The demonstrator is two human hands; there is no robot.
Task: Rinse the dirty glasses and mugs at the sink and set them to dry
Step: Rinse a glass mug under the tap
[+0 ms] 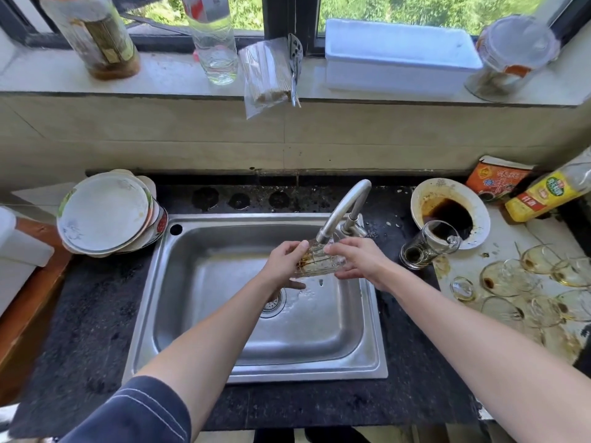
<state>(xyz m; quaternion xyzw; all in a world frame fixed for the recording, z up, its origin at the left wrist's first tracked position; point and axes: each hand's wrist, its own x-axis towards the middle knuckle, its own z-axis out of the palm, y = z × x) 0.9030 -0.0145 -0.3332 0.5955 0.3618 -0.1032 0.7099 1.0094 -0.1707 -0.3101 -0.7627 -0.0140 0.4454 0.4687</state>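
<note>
A clear glass point(319, 262) with brown residue lies on its side under the spout of the steel faucet point(343, 207), over the sink point(198, 314). My left hand point(284, 262) grips its base end. My right hand point(358, 259) holds its mouth end, fingers curled at the rim. Water splashes in the basin near the drain point(273, 303). A dirty glass mug point(425, 244) with a handle lies tilted on the counter right of the sink. Several stained glasses point(524, 282) lie further right.
Stacked plates and bowls point(105, 212) sit left of the sink. A bowl with dark sauce point(447, 209), an orange carton point(495, 177) and a yellow oil bottle point(550, 190) stand at the right. The windowsill holds bottles, a white box point(396, 55) and a jar.
</note>
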